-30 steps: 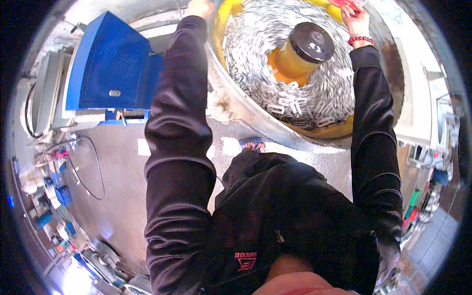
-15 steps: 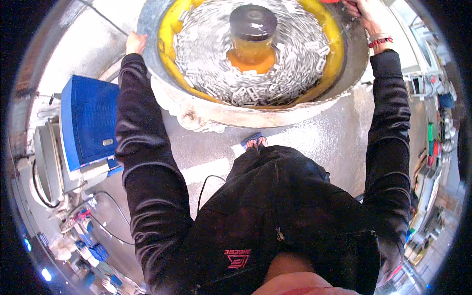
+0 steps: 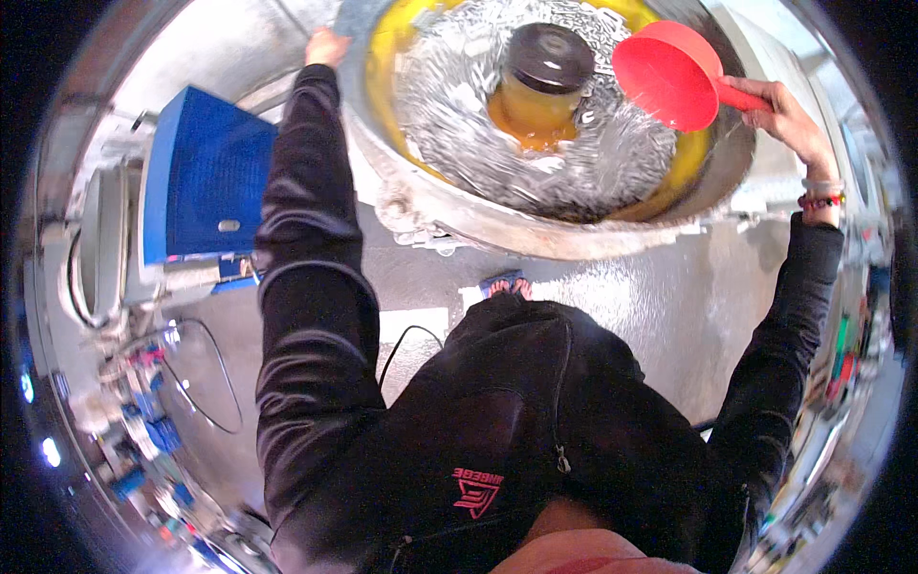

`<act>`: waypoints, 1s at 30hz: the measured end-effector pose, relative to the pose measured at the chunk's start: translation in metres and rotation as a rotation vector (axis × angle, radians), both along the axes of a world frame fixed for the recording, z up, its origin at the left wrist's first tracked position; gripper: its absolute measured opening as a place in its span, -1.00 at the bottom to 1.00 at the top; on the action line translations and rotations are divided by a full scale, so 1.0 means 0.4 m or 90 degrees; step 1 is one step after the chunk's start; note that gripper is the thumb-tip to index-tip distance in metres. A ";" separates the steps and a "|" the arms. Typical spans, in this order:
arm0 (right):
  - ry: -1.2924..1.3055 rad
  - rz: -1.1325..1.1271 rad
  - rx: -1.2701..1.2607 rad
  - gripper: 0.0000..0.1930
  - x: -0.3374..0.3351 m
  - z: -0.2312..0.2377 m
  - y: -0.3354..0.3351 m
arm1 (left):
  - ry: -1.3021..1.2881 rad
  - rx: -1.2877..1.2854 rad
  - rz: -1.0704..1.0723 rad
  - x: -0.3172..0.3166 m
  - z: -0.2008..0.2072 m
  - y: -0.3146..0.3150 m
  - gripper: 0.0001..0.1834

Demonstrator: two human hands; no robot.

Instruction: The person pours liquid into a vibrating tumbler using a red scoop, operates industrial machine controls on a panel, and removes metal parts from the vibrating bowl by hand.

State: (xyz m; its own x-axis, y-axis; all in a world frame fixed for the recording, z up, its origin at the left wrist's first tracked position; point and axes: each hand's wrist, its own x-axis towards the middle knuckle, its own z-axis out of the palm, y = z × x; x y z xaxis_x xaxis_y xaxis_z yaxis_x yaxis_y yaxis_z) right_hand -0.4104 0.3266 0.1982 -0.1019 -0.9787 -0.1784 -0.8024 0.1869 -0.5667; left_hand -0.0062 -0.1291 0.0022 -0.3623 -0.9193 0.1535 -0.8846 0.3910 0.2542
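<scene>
The round tub (image 3: 516, 241), open-topped, curves above the floor (image 3: 612, 287). Metal pieces (image 3: 535, 182) ring its post (image 3: 548, 57). The red dipper (image 3: 669, 72), barely visible earlier, hangs over the tub's right side, fingers of the right hand (image 3: 792, 117) pinching its handle (image 3: 740, 96); left hand (image 3: 327, 46) at the left edge, fingers unclear.

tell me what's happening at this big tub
A person's right hand holds a red dipper by its handle over a round, yellow-lined tub. Small silvery pieces, blurred in places, ring the tub's black-capped central column. The left hand is at the rim; its grip is unclear.
</scene>
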 end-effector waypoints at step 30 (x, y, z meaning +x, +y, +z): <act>-0.977 0.034 -0.198 -0.91 -0.181 -0.485 -0.901 | 0.278 -0.042 0.034 -0.044 -0.071 0.017 -0.70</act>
State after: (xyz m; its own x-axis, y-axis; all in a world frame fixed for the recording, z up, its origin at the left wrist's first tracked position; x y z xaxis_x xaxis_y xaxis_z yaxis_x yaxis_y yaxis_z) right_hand -0.4828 -0.0339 0.0044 0.0156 -0.9918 0.1271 0.5539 -0.0972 -0.8269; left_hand -0.0238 -0.1223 -0.0264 -0.2021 -0.9180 0.3413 -0.7189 0.3757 0.5848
